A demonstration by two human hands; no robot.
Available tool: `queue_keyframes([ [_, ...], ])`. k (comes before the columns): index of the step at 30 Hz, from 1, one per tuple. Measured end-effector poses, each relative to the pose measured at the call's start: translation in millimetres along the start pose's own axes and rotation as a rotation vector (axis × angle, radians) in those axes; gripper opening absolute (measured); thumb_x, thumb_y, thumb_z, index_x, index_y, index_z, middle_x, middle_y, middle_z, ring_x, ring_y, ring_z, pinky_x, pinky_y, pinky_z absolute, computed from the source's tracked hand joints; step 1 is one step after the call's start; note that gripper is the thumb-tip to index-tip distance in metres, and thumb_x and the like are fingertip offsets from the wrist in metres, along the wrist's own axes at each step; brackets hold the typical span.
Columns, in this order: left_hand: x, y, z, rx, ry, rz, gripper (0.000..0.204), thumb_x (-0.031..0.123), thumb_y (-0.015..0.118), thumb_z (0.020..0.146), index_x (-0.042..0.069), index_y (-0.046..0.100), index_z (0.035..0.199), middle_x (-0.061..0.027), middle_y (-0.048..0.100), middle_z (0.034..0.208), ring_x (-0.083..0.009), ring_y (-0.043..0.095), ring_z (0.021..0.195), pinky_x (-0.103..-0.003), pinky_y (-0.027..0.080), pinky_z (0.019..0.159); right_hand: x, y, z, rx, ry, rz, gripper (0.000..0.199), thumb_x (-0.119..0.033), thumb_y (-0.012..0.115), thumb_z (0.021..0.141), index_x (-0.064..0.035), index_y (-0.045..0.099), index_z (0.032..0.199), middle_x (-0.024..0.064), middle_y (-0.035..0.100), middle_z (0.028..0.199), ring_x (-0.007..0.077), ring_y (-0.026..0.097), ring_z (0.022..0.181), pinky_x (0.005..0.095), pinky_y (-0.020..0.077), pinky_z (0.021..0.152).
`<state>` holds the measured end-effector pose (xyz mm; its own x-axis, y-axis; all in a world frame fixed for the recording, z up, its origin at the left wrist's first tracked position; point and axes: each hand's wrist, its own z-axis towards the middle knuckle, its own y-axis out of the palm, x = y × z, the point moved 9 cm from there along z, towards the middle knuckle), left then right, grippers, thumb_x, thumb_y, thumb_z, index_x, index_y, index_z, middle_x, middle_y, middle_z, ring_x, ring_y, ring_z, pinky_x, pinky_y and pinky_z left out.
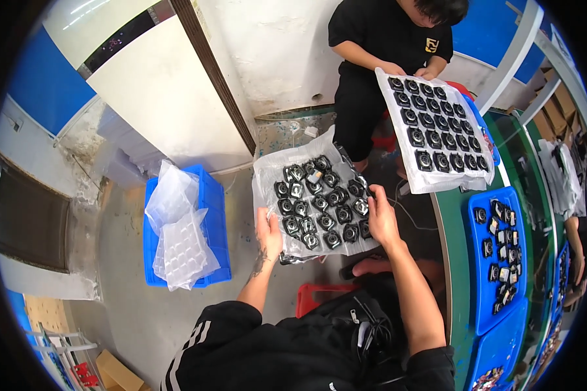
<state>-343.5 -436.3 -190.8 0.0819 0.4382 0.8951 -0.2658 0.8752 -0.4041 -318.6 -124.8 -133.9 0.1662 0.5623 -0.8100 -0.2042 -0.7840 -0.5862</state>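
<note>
Between my two hands is a translucent white plastic tray (267,168), tilted and crowded with small black watch-like parts (321,203) that have round centres. Some of these parts lie askew or overlap; one carries a pale label. My left hand (268,233) grips the tray's left edge near its lower corner. On the opposite edge my right hand (383,216) is closed, fingers partly under the tray. Across from me, a person (391,39) in black holds up a similar tray (407,174), where the black parts sit in neat rows.
To my left stands a blue crate (220,251) with thin clear plastic trays (179,251) on top. A green workbench (451,228) runs along the right, bearing a blue bin (481,309) of black parts. Below my tray is a red stool (308,301). A grey metal frame (512,52) rises at upper right.
</note>
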Motion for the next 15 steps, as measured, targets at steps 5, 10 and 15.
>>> queue_keyframes([
  [5, -32, 26, -6, -0.058, -0.078, 0.037, 0.013, 0.013, 0.05, 0.094, 0.004, 0.047, 0.103, -0.0133, 0.052, 0.082, -0.0258, 0.052, 0.074, -0.037, 0.043, 0.07, 35, 36, 2, -0.053, 0.007, -0.063, 0.022, -0.017, 0.043, 0.097, -0.0126, 0.041, 0.119, 0.0284, 0.061, 0.098, 0.0481, 0.056, 0.096, 0.0516, 0.0442, 0.078],
  [10, -35, 11, -15, 0.079, 0.03, 0.249, 0.016, 0.011, 0.055, 0.089, 0.005, 0.051, 0.104, -0.0171, 0.057, 0.095, -0.0362, 0.057, 0.087, -0.042, 0.044, 0.077, 49, 47, 0, -0.045, 0.016, -0.033, 0.023, -0.015, 0.044, 0.097, -0.0131, 0.041, 0.12, 0.0301, 0.061, 0.095, 0.0495, 0.056, 0.093, 0.0527, 0.0441, 0.076],
  [15, -36, 0, -18, 0.126, -0.005, 0.295, 0.019, 0.009, 0.059, 0.085, 0.006, 0.052, 0.103, -0.0164, 0.056, 0.097, -0.0367, 0.057, 0.086, -0.042, 0.046, 0.074, 48, 56, 1, -0.098, 0.027, -0.028, 0.025, -0.015, 0.043, 0.097, -0.0131, 0.041, 0.122, 0.0301, 0.06, 0.098, 0.0496, 0.056, 0.094, 0.0521, 0.0443, 0.077],
])
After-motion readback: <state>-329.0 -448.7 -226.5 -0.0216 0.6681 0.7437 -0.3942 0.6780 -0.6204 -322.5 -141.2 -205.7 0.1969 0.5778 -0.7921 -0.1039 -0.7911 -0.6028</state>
